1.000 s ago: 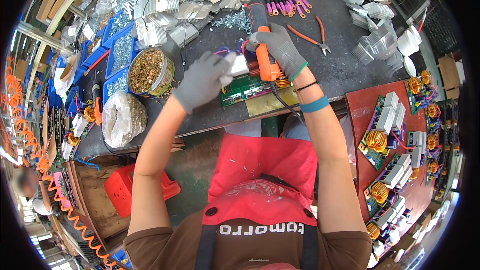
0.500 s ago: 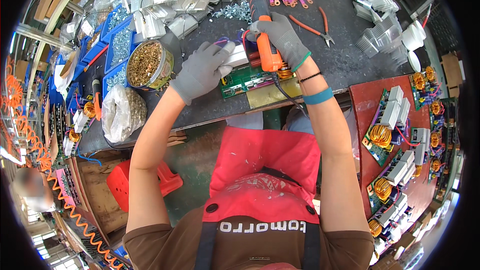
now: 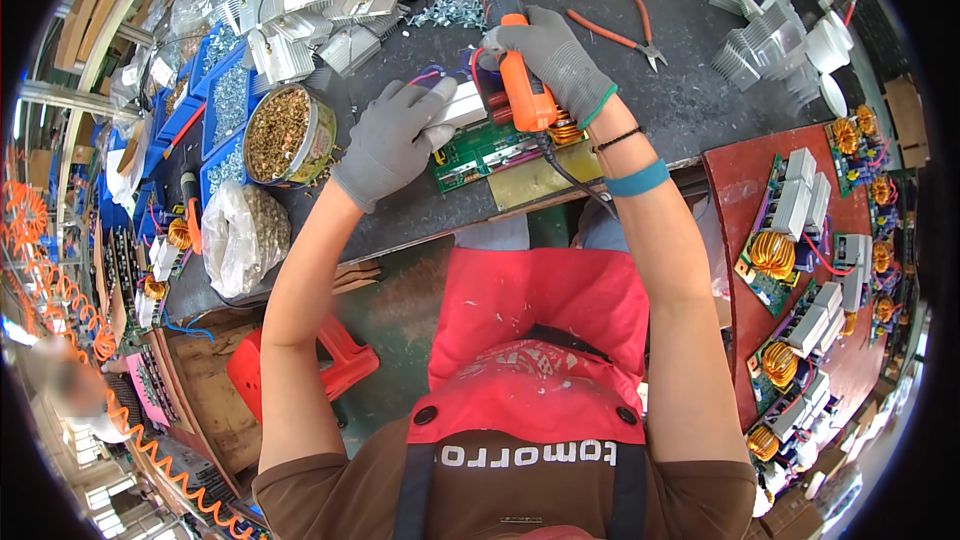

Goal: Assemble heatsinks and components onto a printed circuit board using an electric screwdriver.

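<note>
My right hand (image 3: 562,58), in a grey glove, is wrapped round an orange and black electric screwdriver (image 3: 529,92). A dark cord trails from the screwdriver's near end, and its far end points away from me, above the bench. Under it lies a green circuit board (image 3: 462,157) with a copper coil, partly hidden by the tool and my right hand. The gloved fingers and thumb of my left hand (image 3: 388,148) close on the left end of a silver heat sink (image 3: 466,106) on the board. A brass-coloured plate (image 3: 540,180) lies along the board's near edge.
Left of my left hand stand a tub of small brown bits (image 3: 288,135), a plastic bag (image 3: 240,240) and blue screw bins (image 3: 228,100). Loose screws (image 3: 447,10), heat sinks (image 3: 300,0) and red-handled cutters (image 3: 630,35) lie beyond. Finished-looking boards (image 3: 775,255) fill the right side.
The view has shifted slightly. Both hands keep their places at the board, the left on the heat sink and the right round the electric screwdriver.
</note>
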Demonstrator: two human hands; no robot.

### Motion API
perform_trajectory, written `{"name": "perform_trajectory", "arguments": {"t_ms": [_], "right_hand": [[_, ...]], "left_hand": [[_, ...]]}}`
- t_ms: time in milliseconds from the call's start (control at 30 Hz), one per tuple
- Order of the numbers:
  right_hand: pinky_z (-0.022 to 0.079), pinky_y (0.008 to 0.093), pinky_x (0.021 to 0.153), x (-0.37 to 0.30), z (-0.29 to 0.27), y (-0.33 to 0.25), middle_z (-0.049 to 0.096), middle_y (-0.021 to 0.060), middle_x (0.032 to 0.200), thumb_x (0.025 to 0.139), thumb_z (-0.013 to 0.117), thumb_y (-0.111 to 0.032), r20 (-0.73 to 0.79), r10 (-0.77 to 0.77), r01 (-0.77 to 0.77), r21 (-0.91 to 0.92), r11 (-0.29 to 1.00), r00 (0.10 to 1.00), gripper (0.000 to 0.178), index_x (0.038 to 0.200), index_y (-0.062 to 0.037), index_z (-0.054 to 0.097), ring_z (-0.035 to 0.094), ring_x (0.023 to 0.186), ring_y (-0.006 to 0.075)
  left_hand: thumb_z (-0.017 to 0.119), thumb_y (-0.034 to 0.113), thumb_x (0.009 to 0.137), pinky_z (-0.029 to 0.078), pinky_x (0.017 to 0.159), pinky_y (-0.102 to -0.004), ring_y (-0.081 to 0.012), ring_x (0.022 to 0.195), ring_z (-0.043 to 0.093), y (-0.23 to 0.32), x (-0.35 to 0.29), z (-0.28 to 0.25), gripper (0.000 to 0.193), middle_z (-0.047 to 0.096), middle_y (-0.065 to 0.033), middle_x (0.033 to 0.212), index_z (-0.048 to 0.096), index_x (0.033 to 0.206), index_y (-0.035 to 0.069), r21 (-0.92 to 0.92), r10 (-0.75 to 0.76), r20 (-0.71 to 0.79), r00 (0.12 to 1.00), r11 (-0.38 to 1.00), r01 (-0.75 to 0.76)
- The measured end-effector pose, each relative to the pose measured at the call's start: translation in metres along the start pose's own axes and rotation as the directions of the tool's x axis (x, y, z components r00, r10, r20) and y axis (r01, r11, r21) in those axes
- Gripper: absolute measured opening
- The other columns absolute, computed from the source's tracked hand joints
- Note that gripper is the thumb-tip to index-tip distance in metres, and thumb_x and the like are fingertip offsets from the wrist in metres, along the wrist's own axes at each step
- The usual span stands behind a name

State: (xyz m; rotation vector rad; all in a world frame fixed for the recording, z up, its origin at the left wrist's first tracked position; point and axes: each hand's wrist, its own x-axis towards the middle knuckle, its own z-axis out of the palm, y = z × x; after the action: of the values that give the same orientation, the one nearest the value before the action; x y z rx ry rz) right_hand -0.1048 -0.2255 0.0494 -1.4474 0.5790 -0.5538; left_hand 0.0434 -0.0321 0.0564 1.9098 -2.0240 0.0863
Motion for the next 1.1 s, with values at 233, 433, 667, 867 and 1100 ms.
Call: {"name": "perform_trajectory", "arguments": {"t_ms": [233,433,667,867,1100], "right_hand": [[0.056,0.0294,0.068,-0.007,0.001,-0.009,0.070,0.0108,0.084,0.081,0.069,-0.019,-0.003,0.037,-0.037,-0.046,0.998,0.999,0.028,0.097,0.0030,0.063,0.067,0.073,0.0156],[0.056,0.0294,0.067,-0.005,0.001,-0.004,0.070,0.0111,0.084,0.079,0.071,-0.022,-0.012,0.037,-0.037,-0.037,0.999,0.999,0.030,0.095,0.0032,0.062,0.066,0.073,0.0154],[0.057,0.0325,0.060,0.006,-0.002,0.010,0.067,0.0111,0.076,0.072,0.075,-0.033,-0.031,-0.037,0.034,-0.092,0.995,0.999,0.043,0.088,0.0032,0.060,0.066,0.063,0.0185],[0.055,0.0333,0.058,0.009,-0.001,0.012,0.065,0.0109,0.073,0.072,0.075,-0.037,-0.033,-0.044,0.039,-0.147,0.988,0.998,0.041,0.081,0.0009,0.061,0.064,0.060,0.0188],[0.057,0.0304,0.073,0.010,-0.001,0.015,0.071,0.0123,0.088,0.083,0.068,-0.020,-0.019,0.007,-0.011,-0.195,0.981,1.000,0.028,0.097,0.0038,0.066,0.068,0.078,0.0172]], "left_hand": [[0.072,0.022,0.083,0.048,0.083,-0.0420,-0.0344,0.094,0.058,-0.003,0.007,0.000,0.053,0.064,-0.0158,0.104,0.060,0.132,0.006,-0.145,0.001,-0.014,1.000,0.989,-0.003],[0.073,0.019,0.082,0.048,0.081,-0.0419,-0.0345,0.093,0.057,0.005,0.005,0.001,0.052,0.064,-0.0164,0.103,0.060,0.131,0.004,-0.064,0.010,-0.004,1.000,0.998,-0.010],[0.073,0.017,0.082,0.048,0.081,-0.0411,-0.0338,0.093,0.058,0.006,0.006,0.001,0.052,0.064,-0.0161,0.104,0.061,0.130,0.003,-0.040,0.020,-0.028,0.999,0.999,-0.021],[0.075,0.020,0.082,0.049,0.083,-0.0394,-0.0344,0.094,0.059,-0.003,0.012,-0.006,0.053,0.064,-0.0172,0.104,0.061,0.131,0.005,-0.145,0.006,0.050,0.999,0.989,0.002],[0.072,0.026,0.084,0.048,0.082,-0.0422,-0.0340,0.095,0.058,-0.004,0.007,0.000,0.048,0.065,-0.0142,0.104,0.063,0.129,0.010,-0.134,-0.036,0.016,0.999,0.990,0.038]]}}
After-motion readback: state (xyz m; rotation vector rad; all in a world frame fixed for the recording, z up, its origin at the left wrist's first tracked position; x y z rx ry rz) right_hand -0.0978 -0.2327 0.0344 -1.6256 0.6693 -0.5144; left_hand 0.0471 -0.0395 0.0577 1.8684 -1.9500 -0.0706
